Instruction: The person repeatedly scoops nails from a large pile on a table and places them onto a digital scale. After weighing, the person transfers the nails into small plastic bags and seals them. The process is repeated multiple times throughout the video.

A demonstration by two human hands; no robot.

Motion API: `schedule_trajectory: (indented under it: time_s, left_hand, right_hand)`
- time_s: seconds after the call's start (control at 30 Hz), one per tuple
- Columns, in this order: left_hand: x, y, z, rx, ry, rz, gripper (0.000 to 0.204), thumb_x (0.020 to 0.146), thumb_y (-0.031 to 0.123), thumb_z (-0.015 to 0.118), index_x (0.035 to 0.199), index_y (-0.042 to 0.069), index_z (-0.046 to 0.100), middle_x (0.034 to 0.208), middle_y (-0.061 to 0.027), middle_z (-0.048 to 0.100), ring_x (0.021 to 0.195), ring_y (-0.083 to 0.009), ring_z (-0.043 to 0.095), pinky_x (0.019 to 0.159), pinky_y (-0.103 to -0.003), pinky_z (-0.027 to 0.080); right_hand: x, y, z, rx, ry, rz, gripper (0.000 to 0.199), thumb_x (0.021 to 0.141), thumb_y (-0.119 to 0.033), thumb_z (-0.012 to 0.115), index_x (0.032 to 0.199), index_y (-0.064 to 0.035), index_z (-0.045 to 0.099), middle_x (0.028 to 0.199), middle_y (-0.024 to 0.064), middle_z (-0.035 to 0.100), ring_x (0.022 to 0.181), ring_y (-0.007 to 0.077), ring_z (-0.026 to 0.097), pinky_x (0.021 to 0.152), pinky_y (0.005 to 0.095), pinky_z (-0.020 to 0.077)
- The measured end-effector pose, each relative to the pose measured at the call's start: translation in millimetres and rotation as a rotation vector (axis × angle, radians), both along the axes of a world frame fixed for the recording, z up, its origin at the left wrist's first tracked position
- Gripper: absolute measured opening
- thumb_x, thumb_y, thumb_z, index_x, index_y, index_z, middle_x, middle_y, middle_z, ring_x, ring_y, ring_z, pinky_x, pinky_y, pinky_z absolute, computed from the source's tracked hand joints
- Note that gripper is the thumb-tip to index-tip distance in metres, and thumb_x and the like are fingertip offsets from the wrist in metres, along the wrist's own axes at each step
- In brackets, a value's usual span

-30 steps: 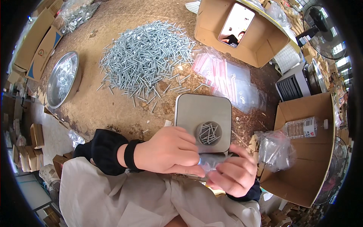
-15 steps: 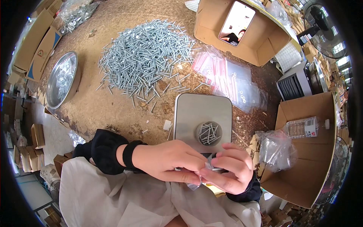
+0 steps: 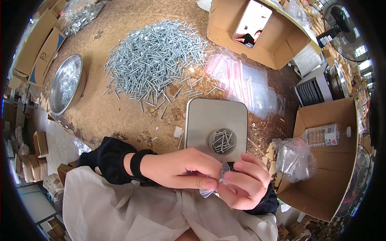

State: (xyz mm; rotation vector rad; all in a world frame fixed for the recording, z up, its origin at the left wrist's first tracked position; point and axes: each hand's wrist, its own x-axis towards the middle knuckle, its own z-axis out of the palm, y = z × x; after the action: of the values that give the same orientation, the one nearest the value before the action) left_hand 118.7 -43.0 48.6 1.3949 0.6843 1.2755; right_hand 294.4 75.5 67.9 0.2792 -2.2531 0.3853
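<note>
A small clear plastic bag [image 3: 206, 191] is pinched between both hands, close to my lap. My left hand [image 3: 187, 168] has its fingers curled and the thumb pressed against the bag. Fingers bent, my right hand [image 3: 245, 182] grips the bag's other side; the fingers partly hide what is inside. Just beyond the hands lies a flat metal scale [image 3: 213, 116]. On its plate stands a small round cup [image 3: 222, 141] with several screws in it. Farther off, a large heap of silvery screws [image 3: 155, 60] covers the table.
Flat zip bags [image 3: 245, 86] lie right of the heap. A metal bowl [image 3: 66, 86] with clear packets stands at the left. A cardboard box [image 3: 277, 52] holds a phone [image 3: 252, 24]; another box [image 3: 321, 168] at right holds a bottle [image 3: 321, 135] and plastic bags [image 3: 295, 160].
My right-hand fingers have shifted on the plastic bag, and more of it shows between the hands. My left hand has barely moved; the scale and cup stay in place.
</note>
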Motion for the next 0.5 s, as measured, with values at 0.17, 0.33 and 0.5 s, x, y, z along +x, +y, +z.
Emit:
schedule_trajectory:
  time_s: [0.17,0.33,0.5]
  left_hand:
    - [-8.1,-1.3,2.4,-0.072,0.033,-0.021,0.012,0.097,0.01,0.058,0.092,-0.001,0.059,0.081,-0.0079,0.059,0.066,-0.0224,0.053,0.059,-0.033,0.041]
    - [-5.5,-5.9,-3.1,-0.044,0.131,0.071,0.011,0.091,0.011,0.065,0.089,0.002,0.059,0.079,-0.0069,0.057,0.065,-0.0223,0.053,0.055,-0.034,0.041]
    - [-6.2,-3.6,-1.9,0.443,0.638,0.309,0.018,0.083,0.017,0.072,0.087,0.007,0.058,0.085,-0.0058,0.057,0.069,-0.0224,0.059,0.058,-0.036,0.047]
  right_hand:
    - [2.0,-1.5,-0.6,0.019,0.007,-0.032,0.013,0.072,-0.011,0.071,0.082,-0.019,0.067,0.109,0.0003,0.062,0.106,0.0207,0.061,0.086,0.0394,0.0577]
    - [1.2,0.5,6.0,-0.003,-0.148,0.083,0.011,0.073,-0.01,0.07,0.08,-0.018,0.067,0.11,-0.0016,0.061,0.111,0.0199,0.06,0.091,0.0415,0.056]
    - [2.2,0.1,2.4,-0.073,-0.203,0.148,0.013,0.072,-0.01,0.073,0.079,-0.0198,0.068,0.105,-0.0015,0.061,0.113,0.0198,0.06,0.105,0.0481,0.0459]
